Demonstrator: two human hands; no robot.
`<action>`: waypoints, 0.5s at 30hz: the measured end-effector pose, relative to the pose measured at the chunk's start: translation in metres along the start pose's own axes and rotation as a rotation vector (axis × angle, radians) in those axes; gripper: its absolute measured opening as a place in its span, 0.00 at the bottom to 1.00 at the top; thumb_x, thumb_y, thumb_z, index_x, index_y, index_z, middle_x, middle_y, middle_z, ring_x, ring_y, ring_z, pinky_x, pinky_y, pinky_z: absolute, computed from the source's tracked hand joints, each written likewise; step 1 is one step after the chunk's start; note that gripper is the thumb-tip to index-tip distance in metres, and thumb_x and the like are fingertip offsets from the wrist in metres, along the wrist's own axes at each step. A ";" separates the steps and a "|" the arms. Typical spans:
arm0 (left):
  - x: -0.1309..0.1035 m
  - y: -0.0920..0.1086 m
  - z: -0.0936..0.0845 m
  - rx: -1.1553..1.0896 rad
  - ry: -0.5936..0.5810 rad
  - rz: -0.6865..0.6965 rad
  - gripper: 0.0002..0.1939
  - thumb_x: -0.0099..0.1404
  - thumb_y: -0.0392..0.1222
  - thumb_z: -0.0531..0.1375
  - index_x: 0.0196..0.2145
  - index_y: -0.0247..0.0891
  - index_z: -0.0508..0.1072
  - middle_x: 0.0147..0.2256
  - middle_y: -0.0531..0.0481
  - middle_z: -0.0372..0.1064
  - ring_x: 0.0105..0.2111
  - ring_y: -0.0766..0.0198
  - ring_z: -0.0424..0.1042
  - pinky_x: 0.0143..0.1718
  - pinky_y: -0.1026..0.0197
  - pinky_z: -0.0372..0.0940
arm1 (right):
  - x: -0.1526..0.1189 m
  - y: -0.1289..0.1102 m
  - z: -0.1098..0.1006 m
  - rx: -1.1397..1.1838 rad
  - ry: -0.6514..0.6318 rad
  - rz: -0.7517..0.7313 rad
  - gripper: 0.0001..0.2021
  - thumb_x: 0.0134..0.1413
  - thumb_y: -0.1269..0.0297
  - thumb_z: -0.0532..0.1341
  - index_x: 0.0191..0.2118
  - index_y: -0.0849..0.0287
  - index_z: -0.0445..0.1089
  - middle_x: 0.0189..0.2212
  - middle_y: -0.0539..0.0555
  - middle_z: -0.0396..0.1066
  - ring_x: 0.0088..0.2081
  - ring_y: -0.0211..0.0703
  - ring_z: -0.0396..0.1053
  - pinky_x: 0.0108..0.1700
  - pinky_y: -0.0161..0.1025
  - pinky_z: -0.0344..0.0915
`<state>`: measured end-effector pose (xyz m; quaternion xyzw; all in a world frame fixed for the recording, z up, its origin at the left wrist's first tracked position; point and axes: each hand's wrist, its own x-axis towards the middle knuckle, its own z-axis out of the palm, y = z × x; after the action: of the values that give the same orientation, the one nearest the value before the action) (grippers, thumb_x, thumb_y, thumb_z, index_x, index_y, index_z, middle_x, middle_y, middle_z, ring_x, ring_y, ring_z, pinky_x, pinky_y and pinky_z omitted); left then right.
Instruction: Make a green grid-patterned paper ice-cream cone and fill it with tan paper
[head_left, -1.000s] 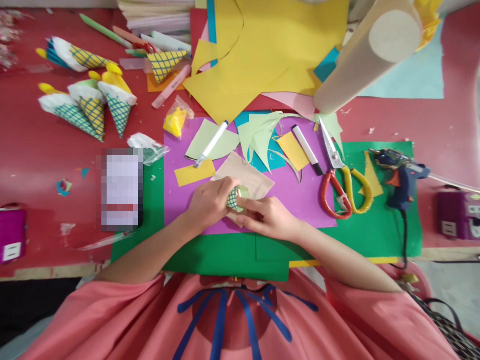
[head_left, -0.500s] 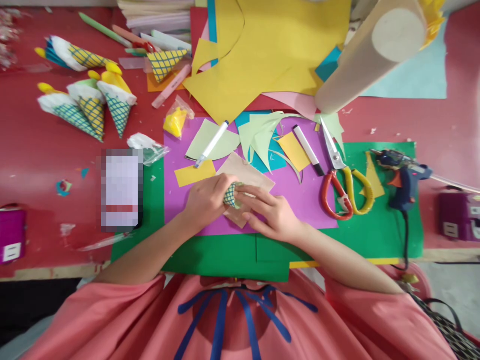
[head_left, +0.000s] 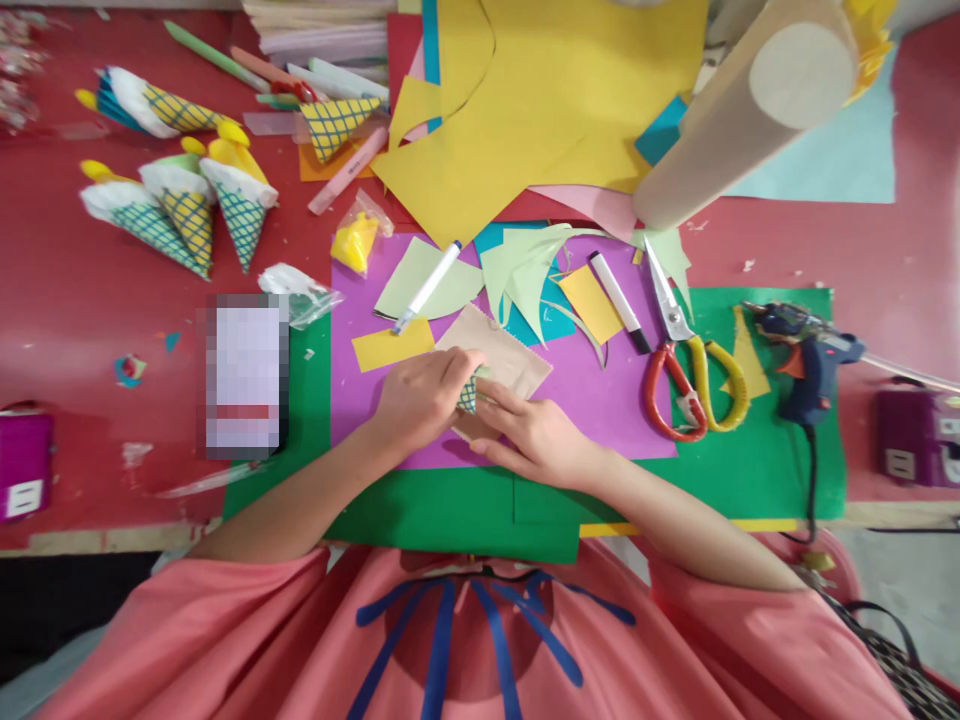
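A small light-green paper cone [head_left: 469,392] with a dark crosshatch pattern is between my hands, low over the purple sheet. My left hand [head_left: 420,398] is closed around its left side, thumb and forefinger on top. From the right, the fingers of my right hand [head_left: 536,432] press against the cone, thumb lower down; the fingers cover part of it. Beneath both hands lies a beige piece of paper [head_left: 514,358] with a zigzag edge. A yellow paper strip [head_left: 392,345] and a white marker [head_left: 427,287] lie just beyond my left hand.
Scissors [head_left: 679,340] and a glue gun [head_left: 810,350] lie to the right. Finished-looking paper cones [head_left: 238,205] are grouped at upper left, near a blurred-out rectangular object [head_left: 244,375]. Green paper offcuts [head_left: 525,270], a second marker [head_left: 619,300] and a tall paper roll [head_left: 720,130] stand or lie farther back.
The cone has turned a little between my fingers, showing its patterned side narrower and more upright. My right thumb has shifted left beneath it. The whole view has moved slightly.
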<state>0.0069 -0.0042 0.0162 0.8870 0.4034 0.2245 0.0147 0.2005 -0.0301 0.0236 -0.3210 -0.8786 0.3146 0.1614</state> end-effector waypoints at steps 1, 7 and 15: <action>0.000 0.001 0.000 0.002 -0.010 0.005 0.09 0.66 0.33 0.53 0.45 0.39 0.63 0.29 0.52 0.71 0.27 0.62 0.72 0.28 0.63 0.62 | 0.000 0.000 0.000 -0.003 0.001 0.009 0.21 0.67 0.55 0.48 0.57 0.61 0.62 0.60 0.65 0.61 0.43 0.47 0.75 0.33 0.40 0.75; -0.002 0.001 0.002 0.020 -0.013 -0.025 0.09 0.67 0.35 0.52 0.46 0.39 0.64 0.30 0.50 0.73 0.28 0.61 0.73 0.29 0.62 0.63 | 0.000 -0.001 0.001 -0.014 0.024 0.023 0.17 0.67 0.57 0.49 0.55 0.59 0.63 0.58 0.65 0.61 0.37 0.43 0.75 0.31 0.40 0.75; -0.003 -0.002 0.003 -0.028 -0.033 -0.083 0.13 0.66 0.34 0.52 0.48 0.39 0.64 0.32 0.50 0.73 0.30 0.60 0.73 0.30 0.61 0.63 | -0.002 0.003 0.003 0.173 0.023 -0.007 0.19 0.67 0.60 0.50 0.57 0.64 0.59 0.61 0.66 0.61 0.55 0.53 0.71 0.45 0.45 0.76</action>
<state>0.0048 -0.0042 0.0119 0.8726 0.4365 0.2148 0.0429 0.2021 -0.0311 0.0195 -0.3065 -0.8472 0.3853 0.1998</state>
